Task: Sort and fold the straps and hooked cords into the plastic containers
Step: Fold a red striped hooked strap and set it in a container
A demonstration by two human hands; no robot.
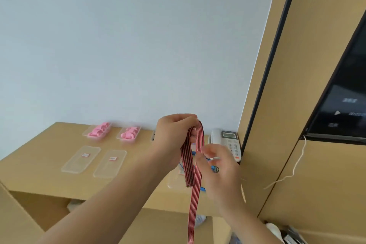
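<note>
A red and black striped strap (193, 200) hangs folded over in the air above the desk. My left hand (172, 136) grips its top fold, fingers curled round it. My right hand (219, 172) is beside the hanging lengths with fingers loosely spread, touching the strap's right side. Two clear containers (97, 131) (129, 133) at the back of the desk hold folded pink straps. Two clear lids (80, 159) (110, 164) with red labels lie flat in front of them. Blue hooked cords (214, 168) lie partly hidden behind my hands, over another clear container (175, 182).
A white desk telephone (227, 142) stands at the back right of the wooden desk (39, 160). A wooden wall panel with a dark screen (342, 95) rises on the right, and a white cable (293, 172) hangs down it.
</note>
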